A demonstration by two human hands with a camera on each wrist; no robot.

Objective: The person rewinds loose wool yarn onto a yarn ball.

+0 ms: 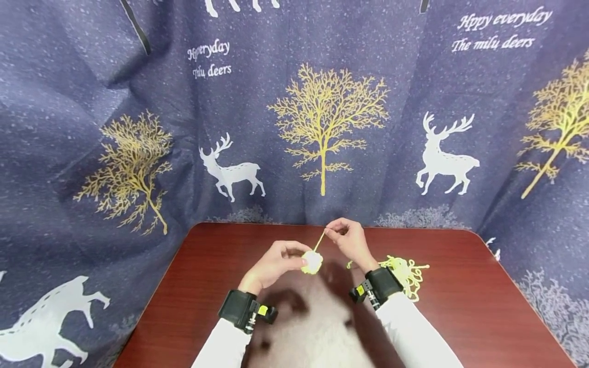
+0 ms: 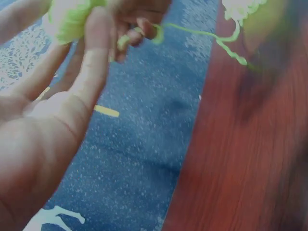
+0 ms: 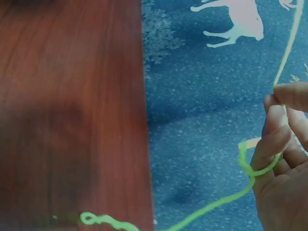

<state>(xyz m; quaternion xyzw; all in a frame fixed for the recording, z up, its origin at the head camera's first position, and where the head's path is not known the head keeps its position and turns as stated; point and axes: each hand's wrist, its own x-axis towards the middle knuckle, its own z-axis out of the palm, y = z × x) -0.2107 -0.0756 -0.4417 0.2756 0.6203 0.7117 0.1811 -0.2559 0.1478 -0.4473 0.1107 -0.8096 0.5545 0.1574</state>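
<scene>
A small yellow-green ball of yarn (image 1: 312, 262) is pinched between the thumb and fingers of my left hand (image 1: 276, 263), raised over the middle of the table. From its top a strand of yarn (image 1: 319, 241) runs up to my right hand (image 1: 350, 240), which pinches it between thumb and forefinger. In the right wrist view the same strand (image 3: 288, 45) passes through the pinch, loops around the lower fingers and trails off toward the table. The wound ball (image 2: 70, 21) shows at the top of the left wrist view, partly covered by the thumb.
A loose tangle of yellow-green yarn (image 1: 407, 276) lies on the red-brown table (image 1: 465, 306), to the right of my right wrist. Behind the table's far edge hangs a dark blue curtain (image 1: 294, 153) printed with deer and trees. Both wrists wear black straps with small cameras.
</scene>
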